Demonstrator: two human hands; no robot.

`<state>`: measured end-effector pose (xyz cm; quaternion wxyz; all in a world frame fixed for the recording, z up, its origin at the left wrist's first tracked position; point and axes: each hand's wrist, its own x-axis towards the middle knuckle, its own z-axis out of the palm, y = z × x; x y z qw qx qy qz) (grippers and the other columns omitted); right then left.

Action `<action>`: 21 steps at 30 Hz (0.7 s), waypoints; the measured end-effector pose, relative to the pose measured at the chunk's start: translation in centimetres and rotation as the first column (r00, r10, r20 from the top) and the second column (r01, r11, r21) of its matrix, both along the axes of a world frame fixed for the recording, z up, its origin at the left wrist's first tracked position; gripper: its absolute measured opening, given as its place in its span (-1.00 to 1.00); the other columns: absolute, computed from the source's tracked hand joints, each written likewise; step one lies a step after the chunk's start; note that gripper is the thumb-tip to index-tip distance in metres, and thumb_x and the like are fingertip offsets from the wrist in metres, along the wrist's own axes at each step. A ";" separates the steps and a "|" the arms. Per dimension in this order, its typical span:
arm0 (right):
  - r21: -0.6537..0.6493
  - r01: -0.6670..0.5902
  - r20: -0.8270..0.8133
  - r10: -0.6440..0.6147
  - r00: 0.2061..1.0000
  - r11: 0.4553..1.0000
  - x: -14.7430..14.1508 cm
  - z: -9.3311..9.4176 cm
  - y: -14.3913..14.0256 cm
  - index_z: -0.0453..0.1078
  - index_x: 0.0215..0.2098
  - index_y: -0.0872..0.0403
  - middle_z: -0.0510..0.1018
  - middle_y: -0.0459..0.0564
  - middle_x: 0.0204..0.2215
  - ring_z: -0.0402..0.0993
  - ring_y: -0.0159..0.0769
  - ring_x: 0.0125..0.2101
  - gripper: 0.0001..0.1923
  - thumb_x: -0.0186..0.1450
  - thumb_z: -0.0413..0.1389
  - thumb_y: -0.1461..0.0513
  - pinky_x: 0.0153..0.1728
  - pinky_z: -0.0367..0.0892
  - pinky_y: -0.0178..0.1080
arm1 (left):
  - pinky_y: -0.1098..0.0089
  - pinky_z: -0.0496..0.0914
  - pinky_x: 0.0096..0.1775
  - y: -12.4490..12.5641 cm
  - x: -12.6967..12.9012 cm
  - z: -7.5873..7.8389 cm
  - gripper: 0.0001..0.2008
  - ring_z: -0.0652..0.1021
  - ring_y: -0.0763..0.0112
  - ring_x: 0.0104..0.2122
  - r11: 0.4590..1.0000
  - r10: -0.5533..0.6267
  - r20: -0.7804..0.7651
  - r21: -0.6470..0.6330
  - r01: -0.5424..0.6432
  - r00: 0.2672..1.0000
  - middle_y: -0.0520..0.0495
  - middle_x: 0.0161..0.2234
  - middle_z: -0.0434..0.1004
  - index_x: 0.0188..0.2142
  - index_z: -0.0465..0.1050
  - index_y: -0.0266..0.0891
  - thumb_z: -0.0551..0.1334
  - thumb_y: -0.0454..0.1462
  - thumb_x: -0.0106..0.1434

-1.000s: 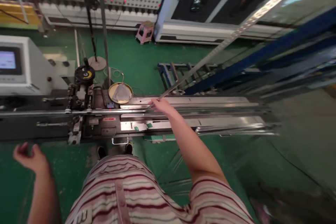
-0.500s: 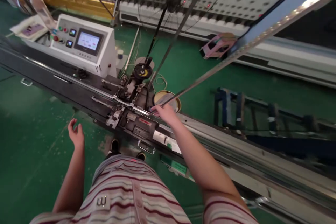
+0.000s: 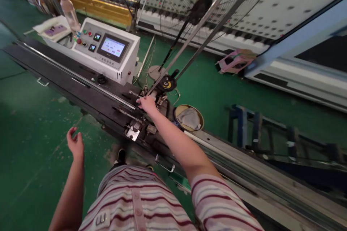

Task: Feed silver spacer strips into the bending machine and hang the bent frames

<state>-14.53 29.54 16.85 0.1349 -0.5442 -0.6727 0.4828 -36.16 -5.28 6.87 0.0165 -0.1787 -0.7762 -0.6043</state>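
My right hand (image 3: 148,104) reaches over the bench machine, fingers closed at the lower end of a long, thin metal strip (image 3: 199,25). This strip slants up and away to the right. Beneath that hand are the clamps and small metal blocks (image 3: 133,133) of the machine's middle section. A shiny bar (image 3: 108,94) lies along the dark bed to the left of the fingers. My left hand (image 3: 75,143) hangs in the air in front of the bench, fingers loosely curled and apart, with nothing in it.
A control box with a lit screen (image 3: 113,47) stands on the bench. Behind are a black handwheel (image 3: 167,83), a round tin with a grey cloth (image 3: 189,118), a large fan (image 3: 202,9) and a pink stool (image 3: 235,61). A blue rack (image 3: 244,126) stands right.
My right hand has moved left along the bench with the metal strip, which now stands steeper. The view has shifted. My left hand stays hanging, open.
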 end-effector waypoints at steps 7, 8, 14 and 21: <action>-0.230 0.166 -0.287 -0.230 0.930 0.959 -2.1 2.8 -1.3 0.56 -0.39 0.15 0.54 -0.09 -0.60 0.52 -0.39 -0.55 -0.75 0.22 0.02 0.31 -0.36 0.53 -0.30 | 0.05 0.27 0.24 9.7 -0.9 3.1 -0.45 0.39 0.13 0.22 0.949 -0.295 0.124 0.157 0.275 0.948 -0.31 0.19 0.38 0.16 0.31 -0.17 0.35 -0.17 0.21; -0.261 0.164 -0.325 -0.246 0.913 0.951 -1.2 3.7 -1.5 0.55 -0.41 0.15 0.55 -0.07 -0.59 0.52 -0.40 -0.55 -0.75 0.22 0.01 0.32 -0.38 0.53 -0.31 | 0.04 0.24 0.26 11.5 -0.7 3.8 -0.42 0.38 0.13 0.23 0.930 -0.339 0.153 0.201 0.306 0.928 -0.32 0.20 0.37 0.18 0.29 -0.17 0.36 -0.16 0.20; -0.305 0.152 -0.455 -0.284 0.844 0.940 8.5 9.0 -2.5 0.55 -0.42 0.16 0.61 0.00 -0.56 0.58 -0.37 -0.48 -0.78 0.22 0.06 0.27 -0.36 0.56 -0.33 | 0.07 0.22 0.28 21.5 4.0 9.5 -0.20 0.36 0.19 0.27 0.804 -0.593 0.432 0.375 0.462 0.680 -0.28 0.27 0.31 0.34 0.06 -0.06 0.38 -0.13 0.20; -0.317 0.253 -0.496 -0.387 0.777 0.914 22.9 9.4 -4.6 0.54 -0.35 0.14 0.65 0.08 -0.44 0.63 -0.28 -0.35 -0.71 0.28 0.12 0.08 -0.27 0.57 -0.27 | 0.29 0.55 -0.14 26.0 19.1 14.8 0.16 0.59 0.21 0.01 0.515 -0.857 0.316 0.546 0.661 0.406 -0.19 0.22 0.38 0.37 -0.54 0.29 0.42 -0.15 0.19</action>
